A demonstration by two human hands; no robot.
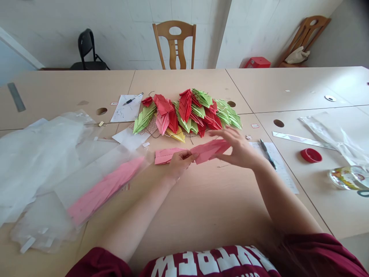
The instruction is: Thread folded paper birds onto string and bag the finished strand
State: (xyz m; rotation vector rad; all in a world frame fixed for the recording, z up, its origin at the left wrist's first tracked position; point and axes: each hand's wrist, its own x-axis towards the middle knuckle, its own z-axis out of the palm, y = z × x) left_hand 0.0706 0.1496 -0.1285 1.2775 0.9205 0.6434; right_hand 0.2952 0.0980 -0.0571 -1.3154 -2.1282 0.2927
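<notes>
My left hand [182, 163] pinches a pink folded paper strip [210, 151] near its left end, thumb on top. At the strip's right end is my right hand [238, 149], its fingers spread apart and thumb stretched out; whether the fingertips touch the paper I cannot tell. Partly behind my left hand, another pink folded paper [165, 155] lies on the table. Just beyond both hands lies a row of folded paper pieces, among them red ones [185, 104], light green ones [229, 113] and a yellow one [176, 134], with thin cords around them.
To the left are clear plastic bags [49, 150], one containing pink paper [106, 188]. On the right lie a sheet with a pen [268, 154], a ruler [302, 141], a red ring-shaped object [311, 155] and a glass cup [347, 177]. A wooden chair [176, 36] stands beyond the table.
</notes>
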